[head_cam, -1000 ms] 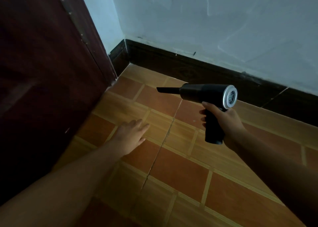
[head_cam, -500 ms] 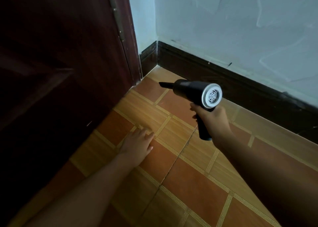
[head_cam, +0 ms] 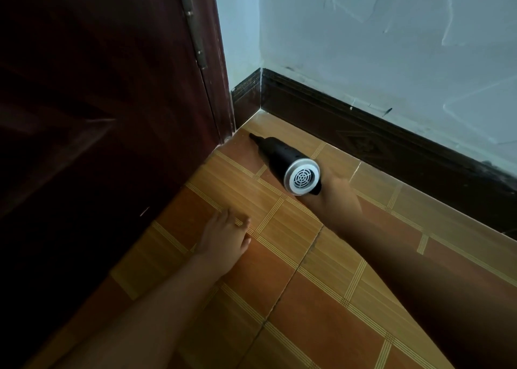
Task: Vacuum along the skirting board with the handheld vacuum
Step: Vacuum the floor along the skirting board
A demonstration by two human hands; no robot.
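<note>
From the head camera, your right hand (head_cam: 340, 191) holds the handheld vacuum (head_cam: 281, 154) by the grip under its barrel, though the fingers are mostly hidden behind the grilled rear end. Its narrow nozzle (head_cam: 255, 137) points low into the corner, near the door (head_cam: 112, 116) and just short of the skirting board (head_cam: 363, 133). Your left hand (head_cam: 223, 235) lies flat on the floor tiles (head_cam: 321, 307), fingers straight. The vacuum looks like light, rigid plastic, probably easy to manage one-handed from that grip.
</note>
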